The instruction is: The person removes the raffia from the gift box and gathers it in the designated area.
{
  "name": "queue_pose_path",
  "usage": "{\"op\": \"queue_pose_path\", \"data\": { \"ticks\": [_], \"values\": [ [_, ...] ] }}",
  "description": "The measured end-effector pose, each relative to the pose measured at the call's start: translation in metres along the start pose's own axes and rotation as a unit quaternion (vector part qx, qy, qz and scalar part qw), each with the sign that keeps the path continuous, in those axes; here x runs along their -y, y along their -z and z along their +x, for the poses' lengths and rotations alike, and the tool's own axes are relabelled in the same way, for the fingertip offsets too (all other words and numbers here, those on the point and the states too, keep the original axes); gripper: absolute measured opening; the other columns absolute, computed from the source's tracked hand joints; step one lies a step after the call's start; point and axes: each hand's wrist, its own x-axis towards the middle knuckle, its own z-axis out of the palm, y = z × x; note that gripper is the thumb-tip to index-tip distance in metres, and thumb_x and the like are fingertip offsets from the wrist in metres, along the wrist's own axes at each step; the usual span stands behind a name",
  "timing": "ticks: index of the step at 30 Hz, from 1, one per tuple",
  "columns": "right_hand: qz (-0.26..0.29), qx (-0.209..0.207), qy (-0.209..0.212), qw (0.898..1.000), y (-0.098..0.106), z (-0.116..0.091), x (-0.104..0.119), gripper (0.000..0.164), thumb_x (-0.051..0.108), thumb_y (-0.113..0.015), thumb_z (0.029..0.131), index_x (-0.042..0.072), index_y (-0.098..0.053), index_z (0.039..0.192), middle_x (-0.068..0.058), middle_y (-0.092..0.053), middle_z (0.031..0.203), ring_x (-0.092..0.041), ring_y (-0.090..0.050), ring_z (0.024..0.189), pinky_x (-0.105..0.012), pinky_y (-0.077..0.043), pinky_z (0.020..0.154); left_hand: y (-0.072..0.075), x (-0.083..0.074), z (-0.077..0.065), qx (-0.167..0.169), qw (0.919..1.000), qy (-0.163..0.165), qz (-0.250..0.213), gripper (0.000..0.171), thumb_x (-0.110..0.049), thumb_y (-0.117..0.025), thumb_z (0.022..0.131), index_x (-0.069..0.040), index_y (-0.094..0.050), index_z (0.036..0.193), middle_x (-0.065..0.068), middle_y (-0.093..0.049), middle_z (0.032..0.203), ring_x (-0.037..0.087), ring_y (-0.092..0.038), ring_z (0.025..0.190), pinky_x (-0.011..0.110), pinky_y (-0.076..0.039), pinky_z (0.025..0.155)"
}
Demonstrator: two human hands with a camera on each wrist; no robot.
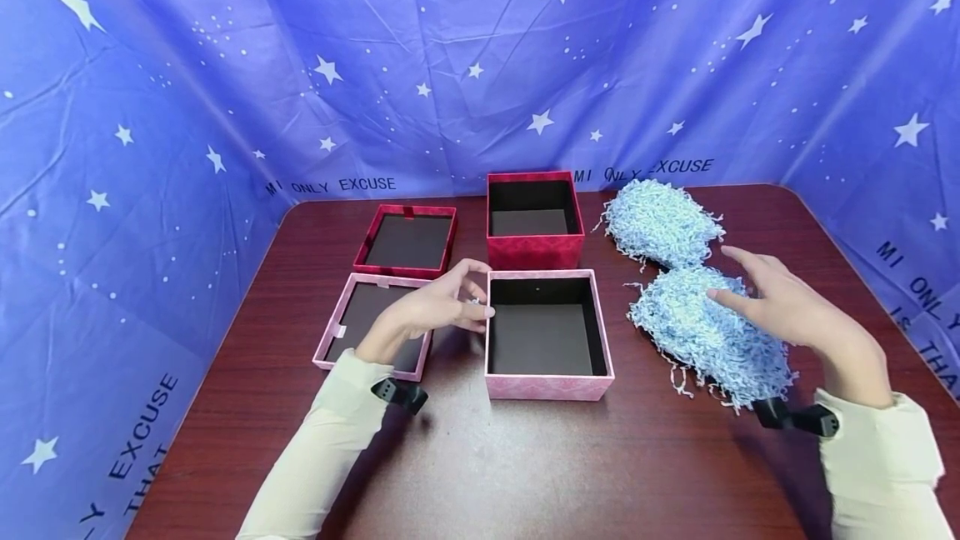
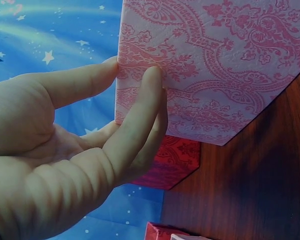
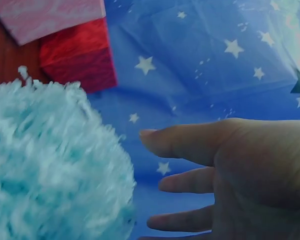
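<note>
An uncovered pink patterned box [image 1: 549, 388] with a black inside stands mid-table. My left hand [image 1: 431, 307] is at its left side. In the left wrist view, the thumb meets the edge of the pink wall [image 2: 230, 75] and the other fingers touch its outer face, loosely extended. On the right lie two heaps of light blue shredded paper, a near heap [image 1: 708, 332] and a far heap [image 1: 660, 219]. Over the near heap hovers my right hand [image 1: 795, 302], fingers spread and holding nothing. The right wrist view shows those fingers apart from the blue shreds [image 3: 55, 165].
Behind the pink box stands a deep red box [image 1: 535, 252], also uncovered. To the left lie a shallow red lid [image 1: 367, 267] and a shallow pink lid [image 1: 326, 348], inside up. A blue star-patterned cloth [image 1: 450, 48] hangs around the brown table [image 1: 525, 473].
</note>
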Motion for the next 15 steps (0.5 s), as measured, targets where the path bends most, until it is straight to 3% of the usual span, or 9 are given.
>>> {"op": "queue_pose_path", "data": {
  "ticks": [7,11,13,15],
  "values": [
    [0.009,-0.048,0.014,0.999,0.010,0.014,0.033,0.077,0.037,-0.055,0.096,-0.002,-0.017,0.150,-0.035,-0.025,0.146,-0.051,-0.021,0.135,-0.067,-0.022,0.104,0.002,-0.002,-0.001,-0.008,0.9994,0.001,0.033,0.064,0.003,-0.064,0.087,-0.007,-0.026,0.138,0.017,-0.044,0.108,0.027,-0.067,0.084,0.046,-0.055,0.087],
    [0.011,-0.081,0.031,0.996,0.012,0.027,0.056,0.074,0.035,-0.054,0.096,-0.002,-0.019,0.150,-0.033,-0.027,0.147,-0.048,-0.023,0.135,-0.064,-0.023,0.107,0.005,-0.007,0.000,-0.031,0.9957,-0.001,0.087,0.060,-0.008,-0.064,0.091,-0.007,-0.028,0.139,0.019,-0.046,0.113,0.033,-0.065,0.093,0.044,-0.055,0.088],
    [0.010,-0.097,0.040,0.994,0.012,0.035,0.067,0.071,0.034,-0.054,0.097,-0.002,-0.022,0.149,-0.032,-0.028,0.147,-0.047,-0.024,0.136,-0.063,-0.022,0.108,0.007,-0.010,0.001,-0.054,0.9903,-0.006,0.128,0.057,-0.014,-0.062,0.093,-0.007,-0.029,0.139,0.019,-0.048,0.115,0.038,-0.063,0.099,0.045,-0.055,0.087],
    [0.013,-0.112,0.046,0.993,0.011,0.044,0.076,0.069,0.034,-0.053,0.097,-0.002,-0.024,0.148,-0.031,-0.029,0.146,-0.046,-0.025,0.136,-0.062,-0.022,0.109,0.009,-0.013,0.003,-0.081,0.9775,-0.017,0.194,0.054,-0.019,-0.059,0.095,-0.006,-0.032,0.140,0.019,-0.051,0.118,0.038,-0.061,0.102,0.044,-0.054,0.089]
  ]
}}
